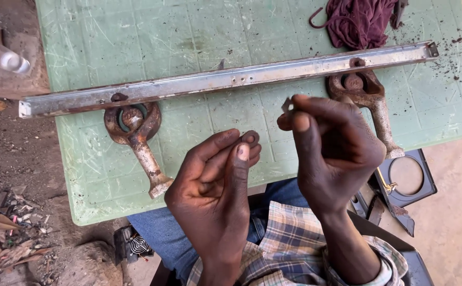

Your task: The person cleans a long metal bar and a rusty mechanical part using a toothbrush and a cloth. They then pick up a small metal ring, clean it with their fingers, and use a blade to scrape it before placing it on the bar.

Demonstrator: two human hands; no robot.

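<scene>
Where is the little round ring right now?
The little ring is pinched in the left hand fingertips, low in the head view, just left of the right hand and below the long metal bar.

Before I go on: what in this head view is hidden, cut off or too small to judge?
- Small metal piece in the right hand: fingertips cover most of it; shape unclear.
- Washer in the left hand: partly behind the thumb.
- Purple cloth: cut by the top edge.
- Right rusty bracket: lower stem partly hidden by the right hand.
- Black frame: partly under the table.

Maroon cloth (pixel 359 21) cut off at top edge; small fan (pixel 138 244) partly under table (pixel 109 42).
</scene>
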